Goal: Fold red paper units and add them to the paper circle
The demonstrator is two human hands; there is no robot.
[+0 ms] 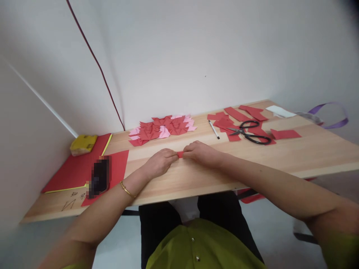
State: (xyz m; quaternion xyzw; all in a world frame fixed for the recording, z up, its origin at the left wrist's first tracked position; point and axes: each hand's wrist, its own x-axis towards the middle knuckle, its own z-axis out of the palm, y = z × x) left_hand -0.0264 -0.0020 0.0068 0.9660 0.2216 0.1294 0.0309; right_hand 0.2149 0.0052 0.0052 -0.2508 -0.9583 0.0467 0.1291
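Being finger-pinched at its left and right ends by the left hand [160,163] and right hand [204,154], the red paper [180,154] is likely light, easily creased, best held there.

Offering no clearly readable word, brand or number. Showing dark, handwritten-looking strokes [68,204] on the surface [308,153], well to the left of the left-hand grip [161,163] and nearer the body, including an angular, N-like zigzag. Also showing faint dark marks on the yellow packet [84,144], left of and beyond that same grip, too blurred for reading.
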